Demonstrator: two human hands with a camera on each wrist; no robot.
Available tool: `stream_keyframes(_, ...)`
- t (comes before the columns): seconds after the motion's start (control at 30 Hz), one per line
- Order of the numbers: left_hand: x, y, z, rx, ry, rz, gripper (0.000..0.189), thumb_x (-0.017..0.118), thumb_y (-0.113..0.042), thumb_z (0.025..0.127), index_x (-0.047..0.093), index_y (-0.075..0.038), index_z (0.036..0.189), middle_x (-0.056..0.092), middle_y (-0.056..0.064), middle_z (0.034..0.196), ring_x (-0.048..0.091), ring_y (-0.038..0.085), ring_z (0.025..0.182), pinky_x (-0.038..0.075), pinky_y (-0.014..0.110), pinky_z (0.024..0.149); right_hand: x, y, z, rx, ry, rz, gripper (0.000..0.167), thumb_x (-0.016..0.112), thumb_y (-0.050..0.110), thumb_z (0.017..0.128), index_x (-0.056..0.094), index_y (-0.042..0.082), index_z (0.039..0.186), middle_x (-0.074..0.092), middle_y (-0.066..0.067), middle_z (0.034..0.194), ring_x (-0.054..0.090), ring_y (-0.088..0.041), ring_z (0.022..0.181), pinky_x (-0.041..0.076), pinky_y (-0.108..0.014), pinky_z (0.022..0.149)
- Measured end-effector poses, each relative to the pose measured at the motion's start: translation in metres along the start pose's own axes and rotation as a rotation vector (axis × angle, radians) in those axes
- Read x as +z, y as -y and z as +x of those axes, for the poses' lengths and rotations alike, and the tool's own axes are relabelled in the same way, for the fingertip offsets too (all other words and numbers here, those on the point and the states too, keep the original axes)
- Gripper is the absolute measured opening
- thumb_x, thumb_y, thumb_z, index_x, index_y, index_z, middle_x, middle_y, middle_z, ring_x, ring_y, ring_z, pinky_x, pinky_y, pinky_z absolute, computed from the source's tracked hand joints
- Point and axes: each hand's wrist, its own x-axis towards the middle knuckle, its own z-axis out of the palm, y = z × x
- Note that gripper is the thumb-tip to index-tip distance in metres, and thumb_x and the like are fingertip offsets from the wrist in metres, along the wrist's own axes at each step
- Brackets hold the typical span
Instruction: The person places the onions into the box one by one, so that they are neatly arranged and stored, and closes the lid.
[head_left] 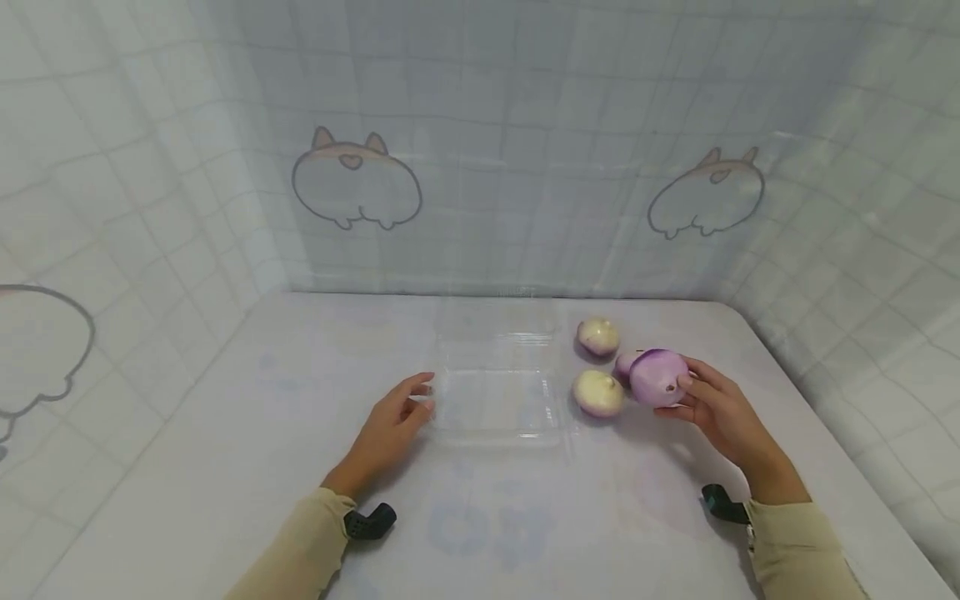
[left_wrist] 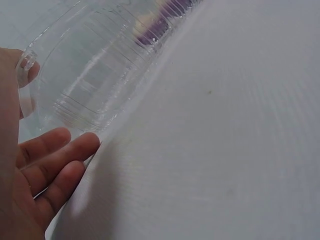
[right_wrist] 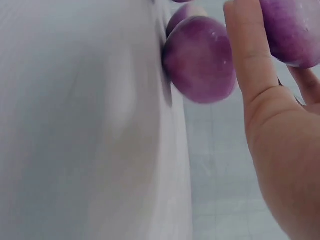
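My right hand grips a purple onion between thumb and fingers, raised over the right side of the table. In the right wrist view the held onion is partly cut off by the frame edge. Two pale-topped onions, one farther back and one nearer, sit left of it. A third onion is partly hidden behind the held one. My left hand, fingers loosely extended, is at the left edge of a clear plastic box; whether it touches the box is unclear.
The box's clear lid appears folded back behind it, hard to make out. A pale cloth covers the table. Checked curtains with cartoon animal drawings enclose the back and both sides.
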Motion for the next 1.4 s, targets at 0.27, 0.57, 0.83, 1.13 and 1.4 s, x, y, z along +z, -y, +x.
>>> stream_keyframes(0.27, 0.002, 0.001, -0.004, -0.020, 0.011, -0.015, 0.047, 0.059, -0.021, 0.102, 0.048, -0.015, 0.148, 0.062, 0.006, 0.129, 0.064, 0.017, 0.104, 0.052, 0.037, 0.087, 0.002, 0.004, 0.015, 0.021, 0.017, 0.051, 0.039, 0.034, -0.003, 0.106, 0.054, 0.008, 0.137, 0.060, -0.008, 0.123, 0.067, -0.023, 0.105, 0.055, -0.047, 0.087)
stream_keyframes(0.57, 0.004, -0.001, 0.002, -0.020, 0.016, -0.009, 0.047, 0.059, -0.025, 0.103, 0.049, -0.016, 0.147, 0.063, 0.007, 0.125, 0.064, 0.018, 0.101, 0.052, 0.042, 0.087, 0.010, 0.002, 0.024, 0.014, 0.032, 0.012, 0.041, 0.037, -0.004, 0.105, 0.050, 0.009, 0.142, 0.055, -0.011, 0.131, 0.065, -0.024, 0.111, 0.053, -0.043, 0.091)
stream_keyframes(0.83, 0.007, 0.003, 0.001, -0.022, 0.031, -0.015, 0.048, 0.058, -0.028, 0.103, 0.048, -0.015, 0.148, 0.062, 0.006, 0.127, 0.064, 0.017, 0.103, 0.052, 0.040, 0.088, 0.016, 0.001, 0.035, -0.016, 0.034, 0.036, 0.046, 0.038, -0.007, 0.105, 0.044, 0.006, 0.148, 0.052, -0.014, 0.132, 0.065, -0.026, 0.111, 0.051, -0.043, 0.092)
stream_keyframes(1.13, 0.006, 0.001, 0.002, 0.003, 0.006, -0.005, 0.046, 0.058, -0.025, 0.103, 0.049, -0.017, 0.148, 0.063, 0.004, 0.125, 0.064, 0.017, 0.102, 0.051, 0.043, 0.088, 0.019, -0.001, 0.043, -0.012, 0.028, 0.092, 0.047, 0.038, -0.009, 0.104, 0.044, 0.007, 0.148, 0.051, -0.012, 0.133, 0.063, -0.025, 0.114, 0.050, -0.044, 0.093)
stream_keyframes(1.4, 0.009, 0.003, 0.005, 0.021, 0.019, -0.019, 0.046, 0.058, -0.024, 0.103, 0.049, -0.014, 0.148, 0.064, 0.007, 0.124, 0.064, 0.016, 0.101, 0.053, 0.038, 0.086, 0.023, 0.000, 0.051, 0.000, 0.012, 0.129, 0.047, 0.040, -0.008, 0.104, 0.046, 0.009, 0.147, 0.049, -0.013, 0.133, 0.064, -0.025, 0.112, 0.051, -0.042, 0.093)
